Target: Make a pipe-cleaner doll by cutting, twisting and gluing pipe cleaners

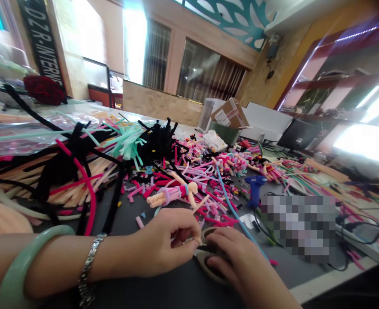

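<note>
Left hand (pixel 165 244) fingers pinched on short pipe cleaner (pixel 188 240) (light, bendy; hold near end), right hand (pixel 245 257) curled over scissors (pixel 202 259)

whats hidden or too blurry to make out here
Head view only:
Blades of the scissors: hidden by the right hand.
Small pinched piece: mostly covered by the left hand.
Table right of the blue glue gun: covered by a pixelated patch.
Label on the cardboard box: too small to read.
</note>
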Motion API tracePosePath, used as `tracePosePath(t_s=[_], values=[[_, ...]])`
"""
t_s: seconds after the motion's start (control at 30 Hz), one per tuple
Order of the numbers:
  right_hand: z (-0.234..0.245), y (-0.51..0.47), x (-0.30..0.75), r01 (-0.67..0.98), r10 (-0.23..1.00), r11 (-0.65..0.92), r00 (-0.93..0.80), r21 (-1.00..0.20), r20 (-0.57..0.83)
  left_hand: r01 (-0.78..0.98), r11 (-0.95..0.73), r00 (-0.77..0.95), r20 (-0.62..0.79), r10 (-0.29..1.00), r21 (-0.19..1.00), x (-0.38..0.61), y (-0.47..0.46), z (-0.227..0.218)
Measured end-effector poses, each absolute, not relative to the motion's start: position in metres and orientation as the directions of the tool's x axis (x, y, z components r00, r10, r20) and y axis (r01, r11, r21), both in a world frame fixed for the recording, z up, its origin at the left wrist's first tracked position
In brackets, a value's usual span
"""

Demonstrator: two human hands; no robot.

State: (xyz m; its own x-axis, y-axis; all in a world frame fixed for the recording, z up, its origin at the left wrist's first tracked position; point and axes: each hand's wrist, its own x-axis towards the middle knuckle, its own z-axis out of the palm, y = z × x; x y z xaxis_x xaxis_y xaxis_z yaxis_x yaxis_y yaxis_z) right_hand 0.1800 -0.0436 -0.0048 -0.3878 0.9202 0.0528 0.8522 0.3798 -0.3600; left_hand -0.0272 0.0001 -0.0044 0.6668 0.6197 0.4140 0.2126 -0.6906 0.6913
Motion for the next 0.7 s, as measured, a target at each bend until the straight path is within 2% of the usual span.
tracePosePath(t_s=[0.13, 0.27, 0.37, 0.5, 0.63, 0.7], values=[[-0.008, -0.04, 0.191, 0.862, 0.911, 0.401, -0.339, -0.311, 0.236, 0.165, -0.786, 0.606, 0.568, 0.557, 0.595, -0.031, -0.005, -0.006], [-0.013, -0.036, 0.2, 0.863, 0.904, 0.369, -0.247, -0.346, 0.35, 0.153, -0.805, 0.624, 0.576, 0.528, 0.573, -0.032, -0.009, -0.005], [-0.014, -0.036, 0.201, 0.862, 0.932, 0.287, -0.151, -0.418, 0.329, 0.186, -0.793, 0.618, 0.558, 0.554, 0.58, -0.031, -0.008, -0.003], [-0.009, -0.037, 0.201, 0.811, 0.973, 0.136, -0.003, -0.568, 0.229, 0.222, -0.746, 0.6, 0.515, 0.612, 0.628, -0.03, -0.003, -0.003], [-0.008, -0.036, 0.199, 0.656, 0.975, 0.148, 0.027, -0.741, 0.219, 0.209, -0.691, 0.601, 0.466, 0.649, 0.693, -0.028, -0.001, -0.004], [-0.011, -0.033, 0.197, 0.593, 0.976, 0.167, 0.017, -0.788, 0.219, 0.197, -0.654, 0.593, 0.442, 0.672, 0.73, -0.027, -0.001, -0.005]])
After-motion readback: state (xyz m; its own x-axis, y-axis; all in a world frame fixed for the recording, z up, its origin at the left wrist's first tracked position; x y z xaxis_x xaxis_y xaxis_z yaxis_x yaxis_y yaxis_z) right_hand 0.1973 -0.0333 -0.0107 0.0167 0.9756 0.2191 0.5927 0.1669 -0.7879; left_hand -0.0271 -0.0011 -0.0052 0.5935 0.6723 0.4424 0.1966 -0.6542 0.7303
